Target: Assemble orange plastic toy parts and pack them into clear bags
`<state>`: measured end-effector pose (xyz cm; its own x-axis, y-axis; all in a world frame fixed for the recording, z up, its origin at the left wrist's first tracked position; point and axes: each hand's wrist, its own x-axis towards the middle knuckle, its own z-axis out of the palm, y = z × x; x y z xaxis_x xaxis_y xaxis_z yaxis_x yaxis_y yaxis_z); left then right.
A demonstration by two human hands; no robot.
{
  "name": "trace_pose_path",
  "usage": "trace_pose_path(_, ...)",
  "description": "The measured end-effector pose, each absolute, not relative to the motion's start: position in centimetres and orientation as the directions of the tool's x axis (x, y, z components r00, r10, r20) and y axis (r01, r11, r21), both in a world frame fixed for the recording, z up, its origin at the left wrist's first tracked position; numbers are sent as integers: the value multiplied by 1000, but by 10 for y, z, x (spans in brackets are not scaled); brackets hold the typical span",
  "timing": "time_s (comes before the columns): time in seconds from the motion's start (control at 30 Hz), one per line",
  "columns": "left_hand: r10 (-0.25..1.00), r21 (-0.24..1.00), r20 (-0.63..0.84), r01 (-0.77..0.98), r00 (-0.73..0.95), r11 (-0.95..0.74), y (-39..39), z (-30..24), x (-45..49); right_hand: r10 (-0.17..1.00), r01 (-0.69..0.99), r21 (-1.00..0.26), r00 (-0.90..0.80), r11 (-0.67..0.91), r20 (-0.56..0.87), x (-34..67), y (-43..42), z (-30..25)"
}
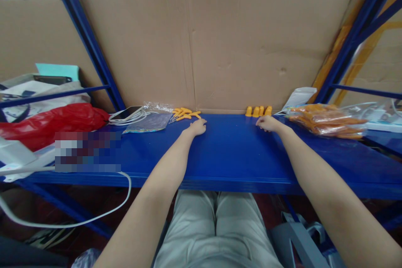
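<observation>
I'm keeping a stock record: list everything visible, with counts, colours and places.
shelf: one, blue, centre
frame: one, blue, around shelf
cardboard: count unclear, brown, behind shelf
small pieces: several, orange, centre-left
caps: at least four, orange, centre-right
bagged pieces: count unclear, orange, right
clear bag: one, grey contents, left
cables: several, white, left
red bag: one, red, left
block: one, white, far left
folder: one, teal, back left
trousers: one pair, pale, front
left hand: one, bare, beside small pieces
right hand: one, bare, near caps

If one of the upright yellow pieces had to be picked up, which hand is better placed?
Probably the right hand: it sits just in front of the upright yellow pieces, while the left hand is farther away, by the loose yellow pile.
</observation>
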<state>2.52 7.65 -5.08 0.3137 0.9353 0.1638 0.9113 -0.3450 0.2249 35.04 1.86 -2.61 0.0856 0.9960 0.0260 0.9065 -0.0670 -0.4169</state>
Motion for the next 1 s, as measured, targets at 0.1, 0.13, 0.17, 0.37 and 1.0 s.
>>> trace_pose_path(0.1,928,217,148,904,341,-367,74,-49,30,997,905,-422,76,-57,29,352,20,-27)
trace_pose_path(0.13,922,215,143,898,360,-384,73,-48,32,997,904,-424,74,-54,31,352,21,-28)
trace_pose_path(0.17,913,214,139,889,383,-405,71,-47,34,997,904,-425,73,-52,33,353,21,-28)
trace_pose_path(0.37,808,243,156,771,568,-589,53,-41,60,998,905,-423,63,-46,27,354,22,-28)
trace_pose_path(1.0,876,110,133,871,464,-479,52,-41,52,996,911,-407,82,-66,20,351,19,-27)
